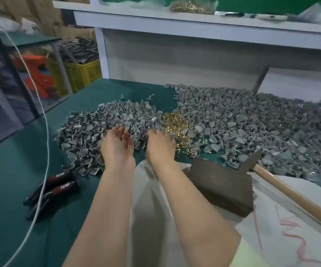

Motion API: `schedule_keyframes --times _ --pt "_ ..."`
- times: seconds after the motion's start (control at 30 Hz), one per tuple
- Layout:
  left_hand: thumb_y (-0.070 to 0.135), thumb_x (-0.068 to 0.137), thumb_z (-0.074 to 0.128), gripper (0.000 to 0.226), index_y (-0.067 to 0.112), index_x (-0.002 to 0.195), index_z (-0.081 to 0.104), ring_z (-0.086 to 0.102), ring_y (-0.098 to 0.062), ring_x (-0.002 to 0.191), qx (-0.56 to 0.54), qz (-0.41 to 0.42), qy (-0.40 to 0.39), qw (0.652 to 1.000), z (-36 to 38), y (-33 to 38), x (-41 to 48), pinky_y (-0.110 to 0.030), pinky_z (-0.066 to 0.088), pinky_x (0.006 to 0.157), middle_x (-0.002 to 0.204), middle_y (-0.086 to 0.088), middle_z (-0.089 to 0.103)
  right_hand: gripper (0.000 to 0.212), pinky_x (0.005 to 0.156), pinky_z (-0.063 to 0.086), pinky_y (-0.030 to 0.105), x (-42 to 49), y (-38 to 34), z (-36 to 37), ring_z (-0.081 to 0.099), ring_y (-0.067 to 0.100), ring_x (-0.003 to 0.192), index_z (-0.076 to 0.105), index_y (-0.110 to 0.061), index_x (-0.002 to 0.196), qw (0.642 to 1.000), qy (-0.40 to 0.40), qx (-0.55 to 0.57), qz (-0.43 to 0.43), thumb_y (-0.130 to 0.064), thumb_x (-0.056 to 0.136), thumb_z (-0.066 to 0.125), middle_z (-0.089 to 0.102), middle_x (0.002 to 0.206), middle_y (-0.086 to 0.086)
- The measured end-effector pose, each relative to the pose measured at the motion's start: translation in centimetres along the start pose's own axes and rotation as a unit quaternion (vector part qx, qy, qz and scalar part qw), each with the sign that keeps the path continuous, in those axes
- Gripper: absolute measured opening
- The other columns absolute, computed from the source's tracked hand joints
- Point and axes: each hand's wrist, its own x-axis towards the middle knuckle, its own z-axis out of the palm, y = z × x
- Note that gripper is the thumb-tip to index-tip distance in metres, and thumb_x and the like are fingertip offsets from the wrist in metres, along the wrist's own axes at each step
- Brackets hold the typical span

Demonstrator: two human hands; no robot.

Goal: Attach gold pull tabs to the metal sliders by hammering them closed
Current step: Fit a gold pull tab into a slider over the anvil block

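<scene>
Grey sliders (90,132) lie heaped under both hands near the middle of the green tabletop (11,180). The left hand (117,145) hovers over the heap, palm turned inward, its fingers loose and a little curled, with nothing showing in them. The right hand (160,147) is palm down just beside it, and the two are apart. Its fingertips blur where they reach the heap, so whether they pinch anything cannot be told. Just past those fingertips sits a small mound of gold pull tabs (175,122), ringed by sliders that spread toward the right and far edges. Nearer the front edge, right of the right forearm, a dark metal block (221,187) rests on a white cloth (281,218), with a wooden-handled hammer (271,176) beside it. Toward the left edge lie red-and-black pliers (55,187), crossed by a white cable (46,132).
</scene>
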Motion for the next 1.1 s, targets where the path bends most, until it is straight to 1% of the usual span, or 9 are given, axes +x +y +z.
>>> schedule_keyframes --times 0.1,0.2,0.33,0.47,0.6,0.73,0.9,1.0,1.1 --pt "0.008 0.094 0.041 0.019 0.013 0.085 0.057 0.053 -0.006 0.065 0.013 -0.003 0.007 1.000 0.3 -0.5 0.0 -0.016 0.043 0.058 0.082 0.004 0.059 0.043 0.102 0.032 0.046 0.0 -0.2 0.2 0.041 0.033 0.126 0.043 -0.011 0.131 0.999 0.036 -0.023 0.001 -0.003 0.089 0.043 0.048 0.135 0.012" --pt "0.010 0.095 0.042 0.016 0.014 0.096 0.057 0.054 -0.005 0.068 0.058 0.017 -0.004 0.998 0.8 -1.7 -0.6 -0.017 0.043 0.060 0.085 0.006 0.060 0.039 0.101 0.032 0.045 -0.2 0.1 -0.1 0.042 0.031 0.123 0.047 -0.013 0.126 0.998 0.063 -0.006 -0.002 -0.002 0.089 0.043 0.052 0.130 0.011" --pt "0.008 0.093 0.048 0.018 0.024 0.094 0.056 0.054 -0.007 0.074 0.204 0.138 -0.083 0.966 0.9 -2.7 -1.8 -0.023 0.043 0.071 0.087 0.005 0.059 0.015 0.086 0.045 0.033 -1.4 3.3 -4.3 0.056 0.020 0.101 0.056 -0.015 0.107 0.967 0.123 0.223 0.011 -0.011 0.093 0.051 0.060 0.110 0.004" --pt "0.014 0.092 0.057 0.023 0.036 0.095 0.063 0.062 -0.010 0.096 0.403 0.167 -0.323 0.840 1.9 -5.0 -4.8 -0.030 0.047 0.091 0.100 0.006 0.067 0.011 0.077 0.055 0.033 -5.7 9.5 -8.7 0.066 0.017 0.081 0.057 -0.021 0.091 0.883 0.089 0.459 0.050 -0.011 0.091 0.058 0.066 0.087 -0.001" --pt "0.006 0.089 0.061 0.024 0.029 0.094 0.064 0.064 -0.003 0.095 0.475 0.191 -0.474 0.716 1.9 -7.4 -7.4 -0.022 0.049 0.090 0.097 0.009 0.069 0.016 0.063 0.053 0.023 -9.8 13.5 -9.1 0.062 0.008 0.066 0.060 -0.017 0.085 0.860 0.067 0.503 0.055 -0.002 0.090 0.058 0.066 0.078 0.001" --pt "0.005 0.087 0.064 0.024 0.027 0.093 0.063 0.066 -0.009 0.097 0.529 0.201 -0.496 0.659 1.4 -8.0 -7.5 -0.022 0.050 0.092 0.099 0.000 0.070 0.014 0.060 0.053 0.021 -10.7 14.7 -8.3 0.062 0.005 0.064 0.060 -0.015 0.085 0.835 0.085 0.539 0.071 -0.001 0.090 0.058 0.063 0.076 0.004" --pt "0.002 0.084 0.066 0.022 0.020 0.097 0.064 0.066 -0.013 0.090 0.562 0.239 -0.463 0.642 0.9 -8.6 -7.7 -0.019 0.051 0.088 0.093 -0.002 0.070 0.018 0.063 0.054 0.021 -10.3 14.7 -8.5 0.068 0.012 0.071 0.059 -0.016 0.085 0.824 0.110 0.552 0.067 -0.001 0.092 0.053 0.067 0.079 0.005" --pt "0.005 0.084 0.065 0.023 0.020 0.101 0.070 0.063 -0.010 0.080 0.605 0.303 -0.423 0.603 0.8 -8.5 -7.4 -0.010 0.046 0.076 0.084 0.002 0.068 0.014 0.076 0.055 0.030 -10.7 14.9 -7.9 0.066 0.014 0.082 0.062 -0.023 0.083 0.877 0.132 0.459 0.049 -0.011 0.090 0.058 0.068 0.082 -0.002" --pt "0.009 0.081 0.064 0.026 0.020 0.104 0.072 0.057 -0.012 0.074 0.633 0.336 -0.406 0.568 0.7 -8.4 -7.5 -0.013 0.040 0.069 0.078 0.001 0.065 0.004 0.085 0.052 0.033 -11.1 14.7 -7.7 0.066 0.012 0.085 0.067 -0.021 0.083 0.909 0.108 0.403 0.005 -0.018 0.086 0.066 0.070 0.083 -0.006"
